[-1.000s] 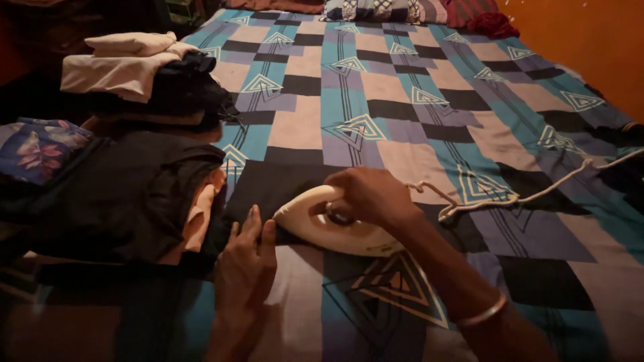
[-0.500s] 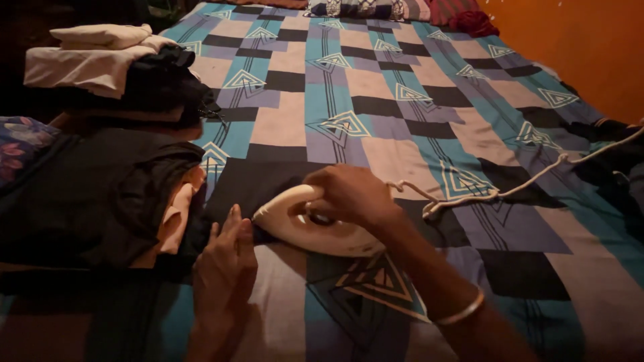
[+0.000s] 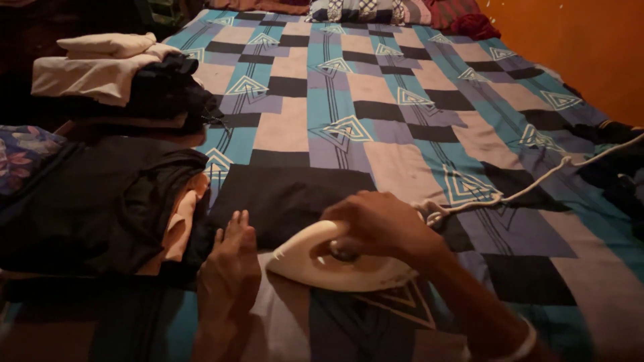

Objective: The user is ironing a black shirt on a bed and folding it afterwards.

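Observation:
My right hand (image 3: 382, 224) grips the handle of a cream electric iron (image 3: 322, 261) that rests on the bed near its front edge, nose pointing left. My left hand (image 3: 229, 268) lies flat, fingers together, pressing down beside the iron's nose at the edge of a dark folded cloth (image 3: 288, 194). The dark cloth lies spread on the patterned bedsheet (image 3: 376, 100). A pale cord (image 3: 510, 194) runs from the iron to the right.
A heap of dark and peach garments (image 3: 107, 201) sits at the left. Behind it is a stack of folded cream and black clothes (image 3: 114, 74). Pillows (image 3: 376, 10) lie at the head of the bed. An orange wall (image 3: 590, 47) stands on the right.
The iron and my right hand have slid toward me, off the dark cloth's middle, uncovering more of it. My left hand stayed flat at the cloth's near edge.

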